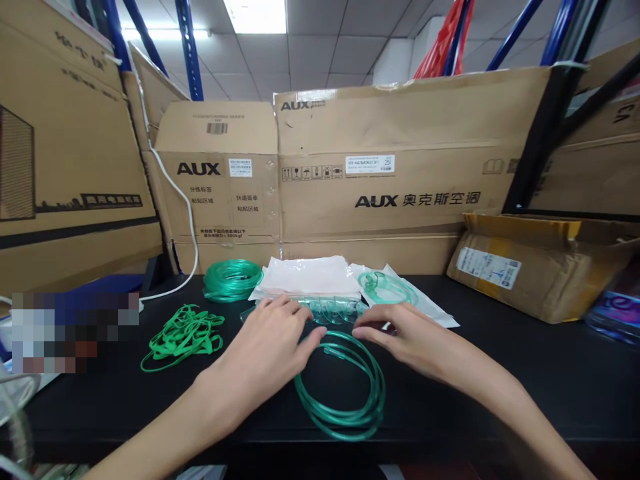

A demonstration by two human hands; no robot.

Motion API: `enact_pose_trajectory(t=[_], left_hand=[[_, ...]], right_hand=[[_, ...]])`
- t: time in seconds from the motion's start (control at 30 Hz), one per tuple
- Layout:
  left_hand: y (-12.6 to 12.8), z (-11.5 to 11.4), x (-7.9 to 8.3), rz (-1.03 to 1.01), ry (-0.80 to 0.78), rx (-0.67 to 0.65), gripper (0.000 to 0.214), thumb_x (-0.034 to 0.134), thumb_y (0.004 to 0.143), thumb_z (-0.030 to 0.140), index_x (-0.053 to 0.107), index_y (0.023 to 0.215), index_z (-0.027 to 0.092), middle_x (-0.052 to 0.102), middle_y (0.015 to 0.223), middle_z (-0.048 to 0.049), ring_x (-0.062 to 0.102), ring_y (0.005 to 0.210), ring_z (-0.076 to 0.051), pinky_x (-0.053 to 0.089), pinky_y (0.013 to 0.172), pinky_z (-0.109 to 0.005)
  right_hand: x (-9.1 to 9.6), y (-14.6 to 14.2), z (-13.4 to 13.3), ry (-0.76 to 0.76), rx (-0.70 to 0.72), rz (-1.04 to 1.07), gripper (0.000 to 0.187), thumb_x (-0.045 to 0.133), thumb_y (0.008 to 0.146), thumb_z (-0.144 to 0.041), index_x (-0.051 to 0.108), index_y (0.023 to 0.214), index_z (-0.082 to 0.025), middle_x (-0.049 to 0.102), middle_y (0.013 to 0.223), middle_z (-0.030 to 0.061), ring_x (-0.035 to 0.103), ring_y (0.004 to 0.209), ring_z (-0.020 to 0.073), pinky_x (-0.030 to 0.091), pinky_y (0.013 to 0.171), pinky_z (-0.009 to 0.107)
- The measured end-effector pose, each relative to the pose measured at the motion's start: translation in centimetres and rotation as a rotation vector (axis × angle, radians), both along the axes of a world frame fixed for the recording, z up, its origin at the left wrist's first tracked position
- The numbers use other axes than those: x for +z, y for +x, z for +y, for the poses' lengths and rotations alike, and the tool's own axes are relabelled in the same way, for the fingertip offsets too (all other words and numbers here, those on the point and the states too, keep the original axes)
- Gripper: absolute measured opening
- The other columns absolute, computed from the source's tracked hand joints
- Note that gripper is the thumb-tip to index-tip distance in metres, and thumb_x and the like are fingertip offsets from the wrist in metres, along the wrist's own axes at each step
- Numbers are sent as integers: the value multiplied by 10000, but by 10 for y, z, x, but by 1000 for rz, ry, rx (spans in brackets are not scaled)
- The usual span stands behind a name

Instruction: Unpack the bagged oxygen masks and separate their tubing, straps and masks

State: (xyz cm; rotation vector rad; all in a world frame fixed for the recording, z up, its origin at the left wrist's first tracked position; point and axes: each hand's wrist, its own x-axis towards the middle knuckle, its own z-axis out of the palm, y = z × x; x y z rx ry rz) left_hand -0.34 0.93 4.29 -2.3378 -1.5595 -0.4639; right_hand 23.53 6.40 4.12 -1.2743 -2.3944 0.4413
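A coil of clear green tubing (345, 393) lies on the black table (525, 373) in front of me. My left hand (270, 347) rests over the coil's left top, fingers together and bent, tips touching the tube. My right hand (400, 337) meets it from the right, fingers pinched on the same stretch of tube. Just behind the hands sit clear green masks (333, 310) under a stack of white plastic bags (307, 277).
A second tubing coil (233, 279) and a heap of green elastic straps (183, 337) lie to the left. A bagged mask (393, 288) is behind my right hand. Cardboard AUX boxes (380, 167) wall the back; a parcel (525, 270) sits at the right.
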Motion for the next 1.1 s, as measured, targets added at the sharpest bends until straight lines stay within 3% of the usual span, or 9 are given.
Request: enact_pose_trajectory(t=[0.17,0.37,0.5,0.67,0.77,0.97,1.1], left_hand=[[2,9,-15,122,-166,28,381,525,990,450,721,1073,134,715,1016,-152,647,1044,-357,471,915,-479],[-5,34,-31,-127,-403,-93,316,631,911,418,679,1170,244,682,1150,-67,611,1116,-281,463,921,-367],[2,49,-25,-207,-561,-81,273,659,813,374,701,1058,261,715,990,-25,655,1000,-240,481,766,-286],[15,49,-16,-230,-609,-54,255,675,724,398,686,912,226,669,636,5,678,798,-230,438,614,-266],[17,48,-14,-247,-644,-54,230,664,714,415,666,835,219,615,524,29,644,609,-198,399,530,-266],[13,56,-20,-310,-659,-112,268,632,750,440,640,901,220,676,685,27,636,532,-152,417,531,-251],[13,62,-20,-329,-751,-170,298,681,713,413,647,942,226,708,791,28,657,506,-142,435,504,-239]], right_hand=[[-20,4,1,-75,-169,-124,392,535,929,-585,729,1043,-264,676,1105,91,621,1071,291,441,893,392],[-25,-2,1,-95,-121,-142,398,647,840,-592,722,1050,-262,674,1044,70,629,988,268,446,778,330],[-29,-4,1,-120,-92,-135,354,667,836,-536,699,1087,-288,649,1026,44,616,966,237,437,782,310],[-30,-8,-2,-101,-37,-140,315,621,882,-475,678,1130,-288,639,1054,52,603,1001,242,429,800,309],[-29,-8,-4,-119,-21,-130,323,588,906,-465,661,1164,-285,635,1080,62,601,1030,249,434,834,324],[-31,-12,-4,-108,27,-125,447,522,929,-333,557,1365,-241,612,1173,109,592,1093,258,434,928,359],[-28,-19,-5,-110,12,-136,416,546,859,-275,606,1265,-206,625,1113,115,605,1046,268,453,886,362]])
